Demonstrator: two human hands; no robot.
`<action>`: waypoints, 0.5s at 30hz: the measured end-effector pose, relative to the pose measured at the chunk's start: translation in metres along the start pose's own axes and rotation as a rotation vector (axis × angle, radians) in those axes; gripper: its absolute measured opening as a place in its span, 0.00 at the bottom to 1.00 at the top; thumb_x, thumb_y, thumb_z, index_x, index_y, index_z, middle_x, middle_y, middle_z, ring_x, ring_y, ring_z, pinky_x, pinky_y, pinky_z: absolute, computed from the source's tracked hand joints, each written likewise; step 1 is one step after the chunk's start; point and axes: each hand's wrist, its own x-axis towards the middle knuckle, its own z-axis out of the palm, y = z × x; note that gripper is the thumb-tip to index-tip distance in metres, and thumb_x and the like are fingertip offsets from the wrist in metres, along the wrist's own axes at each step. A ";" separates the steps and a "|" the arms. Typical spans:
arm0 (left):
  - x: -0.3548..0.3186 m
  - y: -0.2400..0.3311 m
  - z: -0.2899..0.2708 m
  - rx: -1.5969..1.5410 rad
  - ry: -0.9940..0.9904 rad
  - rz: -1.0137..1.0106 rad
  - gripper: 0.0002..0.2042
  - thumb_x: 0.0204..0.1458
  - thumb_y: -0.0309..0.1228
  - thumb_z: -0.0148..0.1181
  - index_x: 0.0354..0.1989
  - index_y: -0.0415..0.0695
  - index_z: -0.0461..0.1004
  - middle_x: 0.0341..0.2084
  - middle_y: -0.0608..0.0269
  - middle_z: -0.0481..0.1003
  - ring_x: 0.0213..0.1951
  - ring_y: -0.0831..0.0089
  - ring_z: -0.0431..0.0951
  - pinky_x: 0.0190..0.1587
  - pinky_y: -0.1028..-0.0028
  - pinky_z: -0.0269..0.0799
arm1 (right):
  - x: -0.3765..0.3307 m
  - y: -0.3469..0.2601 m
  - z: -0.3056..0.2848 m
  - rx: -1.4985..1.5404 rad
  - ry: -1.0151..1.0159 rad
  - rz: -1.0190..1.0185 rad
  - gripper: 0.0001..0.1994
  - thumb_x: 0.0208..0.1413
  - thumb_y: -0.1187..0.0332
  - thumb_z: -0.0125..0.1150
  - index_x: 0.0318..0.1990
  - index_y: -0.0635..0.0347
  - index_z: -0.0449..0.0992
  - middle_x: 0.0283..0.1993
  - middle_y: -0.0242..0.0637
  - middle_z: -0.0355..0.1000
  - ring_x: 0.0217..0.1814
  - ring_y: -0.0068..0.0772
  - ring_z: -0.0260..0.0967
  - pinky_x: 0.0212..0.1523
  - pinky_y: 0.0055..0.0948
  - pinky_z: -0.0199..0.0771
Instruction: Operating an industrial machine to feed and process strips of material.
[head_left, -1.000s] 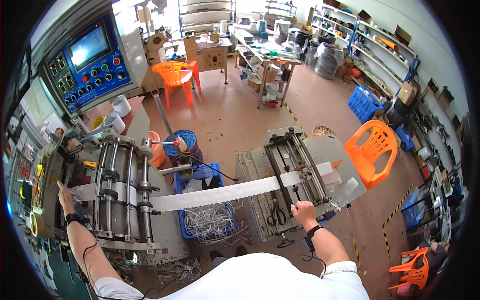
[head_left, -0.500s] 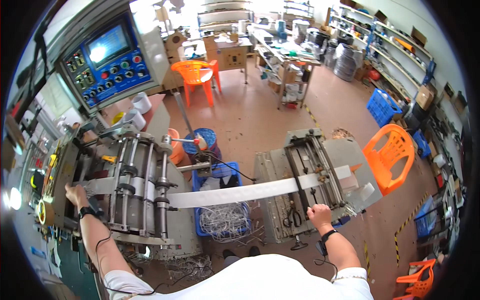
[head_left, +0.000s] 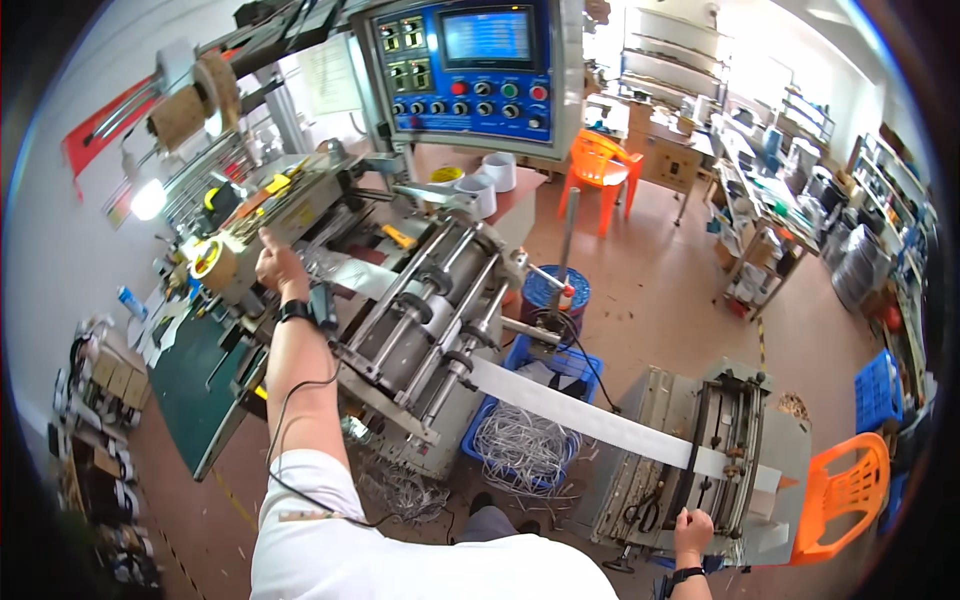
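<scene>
— Where is the right hand (head_left: 692, 530)?
— Low at the near edge of the grey machine (head_left: 700, 470), fingers closed on its front lip, just below the white paper strip (head_left: 600, 420).
— And the strip?
— It spans from that machine over the blue basket (head_left: 575, 365) to the roller machine (head_left: 430, 320).
— The left hand (head_left: 275, 265)?
— Farther off, forefinger out, other fingers curled, beside the tape roll (head_left: 212, 262).

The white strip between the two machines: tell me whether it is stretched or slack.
Stretched: the white strip runs straight from the rollers to the right-hand machine, without sagging.
</scene>
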 end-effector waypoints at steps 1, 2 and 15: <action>-0.001 0.003 -0.002 -0.009 -0.029 -0.042 0.36 0.54 0.64 0.44 0.12 0.39 0.73 0.13 0.54 0.72 0.23 0.57 0.74 0.31 0.60 0.68 | 0.001 -0.004 -0.003 -0.006 -0.011 0.019 0.15 0.49 0.65 0.61 0.17 0.61 0.65 0.20 0.45 0.65 0.28 0.51 0.65 0.32 0.46 0.65; 0.000 0.005 -0.004 -0.022 -0.061 -0.083 0.38 0.54 0.64 0.43 0.10 0.39 0.71 0.10 0.55 0.70 0.21 0.58 0.73 0.31 0.60 0.68 | 0.002 -0.007 -0.006 -0.013 -0.020 0.042 0.16 0.50 0.65 0.61 0.17 0.62 0.65 0.20 0.45 0.64 0.28 0.50 0.64 0.31 0.46 0.64; 0.032 0.002 -0.008 0.013 -0.682 -0.247 0.43 0.47 0.72 0.43 0.07 0.37 0.70 0.10 0.61 0.70 0.18 0.68 0.72 0.29 0.69 0.69 | 0.000 0.000 0.001 0.015 -0.005 0.089 0.18 0.52 0.65 0.60 0.17 0.64 0.63 0.18 0.45 0.60 0.24 0.50 0.62 0.28 0.45 0.61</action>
